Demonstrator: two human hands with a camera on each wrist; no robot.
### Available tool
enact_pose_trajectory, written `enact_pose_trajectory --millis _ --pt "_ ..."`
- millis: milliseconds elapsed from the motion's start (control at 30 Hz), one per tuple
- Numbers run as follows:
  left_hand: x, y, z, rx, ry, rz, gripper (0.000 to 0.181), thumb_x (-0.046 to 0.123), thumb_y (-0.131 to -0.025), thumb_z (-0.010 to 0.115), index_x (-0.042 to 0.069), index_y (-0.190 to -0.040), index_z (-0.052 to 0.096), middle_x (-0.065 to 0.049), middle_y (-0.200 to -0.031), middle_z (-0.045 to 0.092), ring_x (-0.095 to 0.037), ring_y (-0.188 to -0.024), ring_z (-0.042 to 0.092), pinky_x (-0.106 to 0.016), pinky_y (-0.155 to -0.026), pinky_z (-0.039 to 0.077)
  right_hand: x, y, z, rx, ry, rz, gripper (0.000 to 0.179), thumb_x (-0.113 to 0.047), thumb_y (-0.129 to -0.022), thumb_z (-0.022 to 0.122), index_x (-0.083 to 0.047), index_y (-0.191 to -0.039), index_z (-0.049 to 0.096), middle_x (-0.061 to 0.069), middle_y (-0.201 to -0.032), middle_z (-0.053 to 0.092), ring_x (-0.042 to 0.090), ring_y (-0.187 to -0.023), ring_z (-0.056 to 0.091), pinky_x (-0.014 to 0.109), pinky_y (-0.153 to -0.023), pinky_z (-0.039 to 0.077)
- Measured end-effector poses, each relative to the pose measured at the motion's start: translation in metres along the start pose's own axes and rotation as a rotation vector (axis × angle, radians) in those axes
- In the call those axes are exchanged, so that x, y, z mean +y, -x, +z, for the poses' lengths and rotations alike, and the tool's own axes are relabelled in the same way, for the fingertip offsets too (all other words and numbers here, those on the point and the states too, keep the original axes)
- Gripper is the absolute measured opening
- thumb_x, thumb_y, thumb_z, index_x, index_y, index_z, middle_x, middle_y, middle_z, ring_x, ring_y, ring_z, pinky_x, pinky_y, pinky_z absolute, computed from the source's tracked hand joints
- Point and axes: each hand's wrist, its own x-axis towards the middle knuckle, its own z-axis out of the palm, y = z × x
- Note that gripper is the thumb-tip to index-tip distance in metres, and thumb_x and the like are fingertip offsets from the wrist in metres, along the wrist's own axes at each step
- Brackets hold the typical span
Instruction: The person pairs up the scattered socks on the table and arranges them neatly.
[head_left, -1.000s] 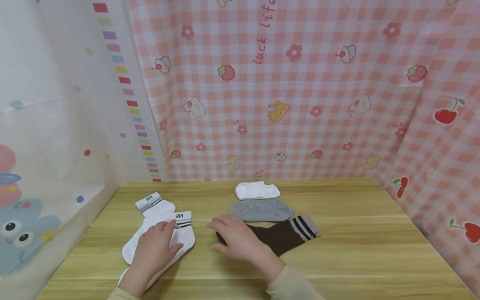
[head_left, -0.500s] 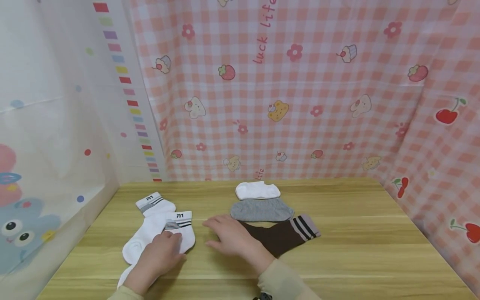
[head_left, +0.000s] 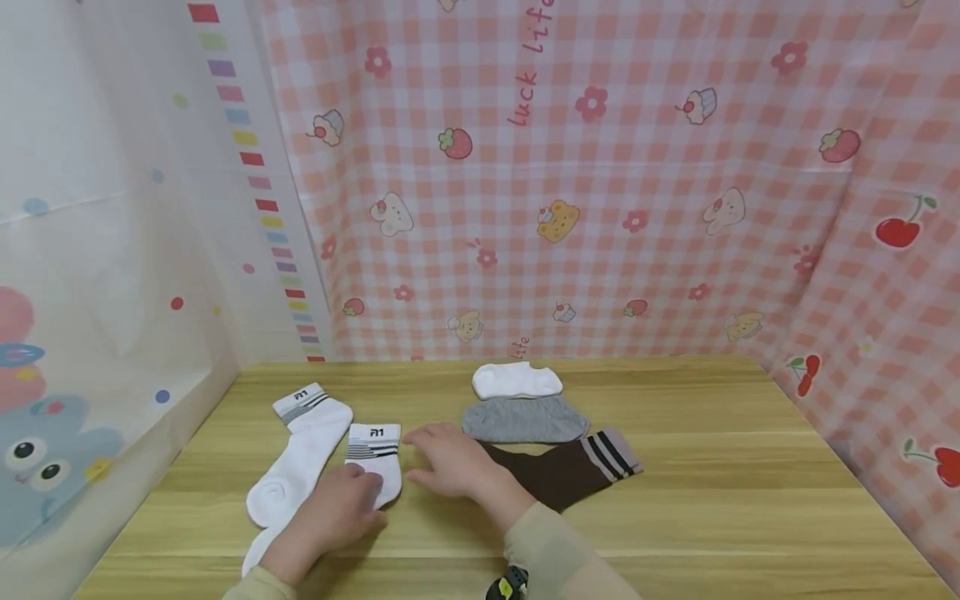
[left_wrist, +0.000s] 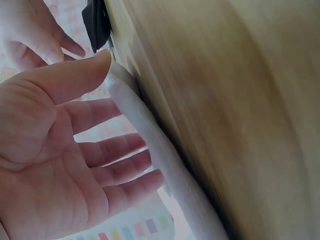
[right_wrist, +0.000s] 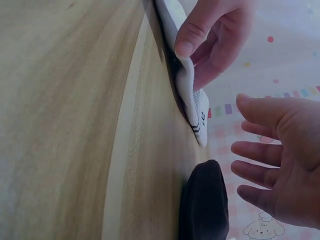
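Note:
In the head view, my left hand [head_left: 337, 510] presses its fingertips on a white ankle sock [head_left: 375, 442] with black stripes at its cuff. The left wrist view shows those fingers extended and spread against the white sock's edge [left_wrist: 160, 150]; the thumb lies by its near side. A matching white sock [head_left: 288, 471] lies to the left, close beside it. My right hand [head_left: 450, 462] hovers, fingers apart and empty, between the striped sock's cuff and a dark brown sock [head_left: 551, 475]. It hides the brown toe in the head view; that toe [right_wrist: 205, 200] shows in the right wrist view.
Behind the brown sock lie a grey low-cut sock [head_left: 525, 419] and a white low-cut sock [head_left: 517, 381]. They rest on a wood-grain table [head_left: 720, 500]. Pink checked cloth [head_left: 600, 183] hangs behind, and white patterned cloth [head_left: 112, 208] hangs on the left.
My left hand has slid the near white sock to the right, away from its match. My right hand has shifted slightly left, off the brown sock's toe.

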Motion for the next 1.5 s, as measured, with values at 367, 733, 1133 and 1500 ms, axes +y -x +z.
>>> enact_pose_trajectory --millis 367,733,1133,1500 --pt "0.004 0.002 0.002 0.017 0.006 0.163 0.037 0.027 -0.074 0.083 0.004 -0.100 0.069 -0.009 -0.092 0.063 -0.030 -0.083 0.061 -0.046 -0.077 0.049 0.005 -0.009 0.006 -0.013 -0.014 0.063 0.045 -0.034 -0.094 0.068 -0.013 -0.134 0.060 0.005 -0.132 0.061 0.023 -0.125 0.053 0.034 -0.105 0.040" --pt "0.003 0.016 -0.014 0.077 0.110 0.062 0.033 0.020 -0.084 0.078 0.006 -0.112 0.068 -0.010 -0.110 0.066 -0.029 -0.104 0.062 -0.047 -0.090 0.049 0.006 -0.013 0.010 0.072 -0.014 0.075 0.039 -0.030 -0.094 0.068 -0.014 -0.128 0.063 0.004 -0.126 0.063 0.024 -0.121 0.055 0.034 -0.101 0.044" --pt "-0.020 0.033 -0.031 0.105 0.098 -0.068 0.041 0.020 -0.084 0.079 0.001 -0.118 0.067 -0.011 -0.110 0.068 -0.031 -0.103 0.063 -0.048 -0.088 0.050 0.003 -0.021 0.010 0.107 0.002 0.081 0.038 -0.028 -0.091 0.071 -0.013 -0.125 0.065 0.003 -0.123 0.065 0.022 -0.119 0.057 0.031 -0.100 0.044" --pt "-0.043 0.050 -0.031 0.035 0.112 -0.176 0.044 0.022 -0.084 0.078 -0.006 -0.116 0.065 -0.017 -0.109 0.067 -0.039 -0.105 0.061 -0.053 -0.091 0.047 0.002 -0.025 0.016 0.095 0.017 0.111 0.042 -0.032 -0.089 0.074 -0.016 -0.126 0.065 0.002 -0.123 0.064 0.022 -0.117 0.057 0.032 -0.097 0.046"
